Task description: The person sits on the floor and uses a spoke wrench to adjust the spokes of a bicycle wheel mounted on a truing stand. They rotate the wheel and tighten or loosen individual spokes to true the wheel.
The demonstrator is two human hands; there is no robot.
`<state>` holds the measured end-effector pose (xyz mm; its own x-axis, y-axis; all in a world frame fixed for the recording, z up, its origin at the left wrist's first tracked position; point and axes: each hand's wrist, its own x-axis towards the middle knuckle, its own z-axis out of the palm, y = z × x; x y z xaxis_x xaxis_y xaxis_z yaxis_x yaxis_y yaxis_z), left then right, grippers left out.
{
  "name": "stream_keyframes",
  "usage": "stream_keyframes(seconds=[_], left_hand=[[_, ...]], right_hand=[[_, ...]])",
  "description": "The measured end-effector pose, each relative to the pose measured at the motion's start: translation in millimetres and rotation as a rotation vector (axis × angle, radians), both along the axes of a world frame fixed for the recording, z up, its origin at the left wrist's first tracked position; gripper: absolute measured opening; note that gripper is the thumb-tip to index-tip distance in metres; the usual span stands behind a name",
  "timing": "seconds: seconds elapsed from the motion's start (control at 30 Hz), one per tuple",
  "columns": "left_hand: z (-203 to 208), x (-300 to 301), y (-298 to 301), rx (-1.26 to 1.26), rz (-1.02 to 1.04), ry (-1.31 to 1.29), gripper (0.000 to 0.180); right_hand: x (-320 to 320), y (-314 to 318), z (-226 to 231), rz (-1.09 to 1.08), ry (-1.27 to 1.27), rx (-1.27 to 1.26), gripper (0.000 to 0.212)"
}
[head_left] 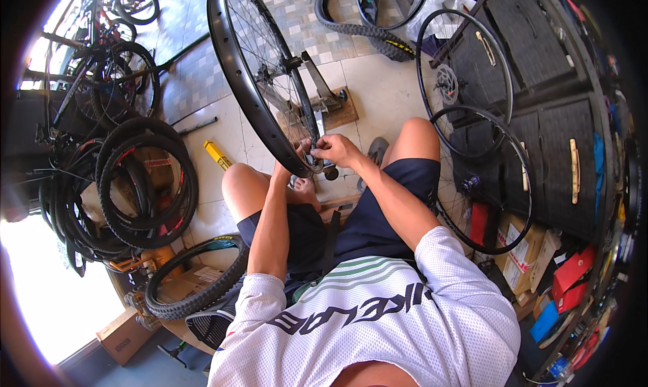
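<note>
- Across the room, pale tiles cover the floor [381, 83], with a darker checked part farther off.
- Along the right side I see black cupboards [523, 36] with light handles.
- Close by, a person in a white shirt [358, 313] and dark blue shorts sits with knees apart.
- Over on the left, black bikes [71, 97] stand close together.
- Right in front of the person, a big black wheel [237, 83] stands up, a bit tilted, between the knees and the far floor.
- Next to the cupboards are two thin wheels [420, 56], one partly over the other.
- Near the bikes, fat tires [192, 181] are bunched together.
- Under the big wheel, a metal stand [318, 78] holds its middle, on a wooden base [344, 112].
- At the wheel's low end, the right hand [339, 151] touches it with bent fingers; I can't tell if they grip.
- Just beside it, the left hand [305, 146] is partly behind the rim, so I can't tell if it's open or closed.
- By the left knee lies a small yellow box [217, 155].
</note>
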<state>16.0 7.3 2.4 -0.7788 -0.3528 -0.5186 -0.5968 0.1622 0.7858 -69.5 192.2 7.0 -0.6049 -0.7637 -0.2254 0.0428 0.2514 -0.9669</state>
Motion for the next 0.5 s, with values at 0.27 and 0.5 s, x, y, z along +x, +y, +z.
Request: stream_keyframes(seconds=[0.27,0.5], left_hand=[[4.0,-3.5,10.2,-0.058,-0.036,0.009,0.051],[16.2,-6.6,27.8,-0.351,0.029,0.111,0.053]], right_hand=[[-1.5,0.0,-12.6,-0.018,-0.027,-0.064,0.022],[0.9,-1.7,-13.3,-0.034,-0.048,-0.057,0.022]])
